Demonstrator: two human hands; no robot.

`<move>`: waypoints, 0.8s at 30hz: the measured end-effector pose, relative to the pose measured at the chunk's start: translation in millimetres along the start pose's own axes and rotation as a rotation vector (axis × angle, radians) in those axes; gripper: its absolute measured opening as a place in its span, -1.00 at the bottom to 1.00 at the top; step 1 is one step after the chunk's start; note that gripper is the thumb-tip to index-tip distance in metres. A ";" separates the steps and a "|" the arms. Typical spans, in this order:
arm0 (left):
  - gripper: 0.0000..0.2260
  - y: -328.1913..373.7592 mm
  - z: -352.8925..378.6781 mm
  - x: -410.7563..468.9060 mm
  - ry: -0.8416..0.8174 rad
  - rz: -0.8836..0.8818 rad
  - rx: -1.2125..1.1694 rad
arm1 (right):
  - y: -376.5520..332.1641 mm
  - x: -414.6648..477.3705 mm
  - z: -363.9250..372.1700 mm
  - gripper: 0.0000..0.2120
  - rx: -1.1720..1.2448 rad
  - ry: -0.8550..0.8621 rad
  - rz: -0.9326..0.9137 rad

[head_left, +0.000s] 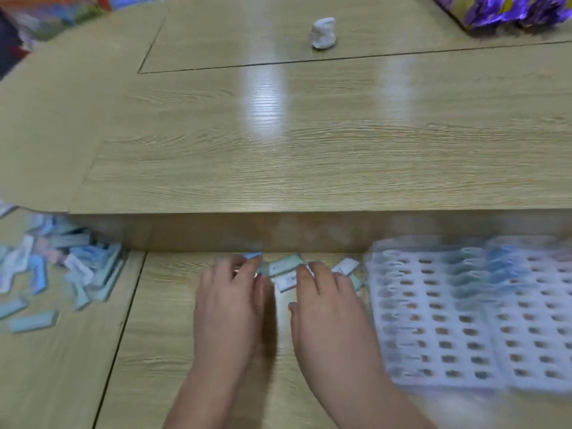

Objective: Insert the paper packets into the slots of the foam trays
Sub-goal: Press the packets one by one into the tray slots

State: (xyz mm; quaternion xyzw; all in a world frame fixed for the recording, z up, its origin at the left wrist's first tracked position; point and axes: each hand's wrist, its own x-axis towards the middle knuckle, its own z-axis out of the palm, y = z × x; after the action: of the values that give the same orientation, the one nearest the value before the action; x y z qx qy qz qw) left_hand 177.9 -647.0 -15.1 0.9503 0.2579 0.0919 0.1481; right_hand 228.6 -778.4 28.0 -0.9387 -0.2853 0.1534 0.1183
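Foam trays point(483, 329), white and gridded with slots, fill the lower right of the wooden table point(278, 150); some upper slots hold packets. A loose pile of paper packets point(62, 274) lies at the left edge. At lower centre the left hand point(229, 298) and right hand point(328, 305) reach a small cluster of packets point(284, 274). The right fingers lie fairly straight on them, while blur hides the left's grip. A white lump point(323, 34) sits top centre.

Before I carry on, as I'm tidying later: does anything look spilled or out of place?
Yes. Packets lie in a jumbled heap at the near left, some strays apart; a crumpled white wad sits alone on the far tabletop.
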 end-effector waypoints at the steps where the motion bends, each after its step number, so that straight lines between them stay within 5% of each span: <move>1: -0.75 -1.4 1.3 3.2 0.000 0.040 -0.014 | 0.7 9.2 3.7 -0.58 -0.058 0.026 0.033; 10: -0.87 7.1 -2.6 18.8 -0.056 0.315 -0.056 | 11.5 27.1 4.6 -0.71 -0.307 0.006 0.110; 13: -0.88 15.8 2.5 18.7 -0.146 0.314 0.022 | 14.5 24.1 0.6 -0.60 -0.334 -0.036 0.092; 16: -0.83 15.8 5.3 13.3 -0.183 0.308 0.042 | 17.7 27.0 0.1 -0.70 -0.331 -0.083 0.087; 19: -0.89 7.9 1.0 1.4 -0.219 0.163 -0.038 | 20.9 33.1 -0.2 -0.85 -0.315 -0.040 0.042; 24: -0.86 -13.1 -14.1 -15.8 -0.216 -0.081 -0.175 | 16.1 37.7 9.6 -0.75 -0.219 -0.010 -0.157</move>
State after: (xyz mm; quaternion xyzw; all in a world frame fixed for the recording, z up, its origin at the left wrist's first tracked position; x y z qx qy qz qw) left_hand 154.8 -641.2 -7.7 0.9269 0.2696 0.0050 0.2611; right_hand 263.0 -768.6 5.8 -0.9200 -0.3735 0.1162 0.0251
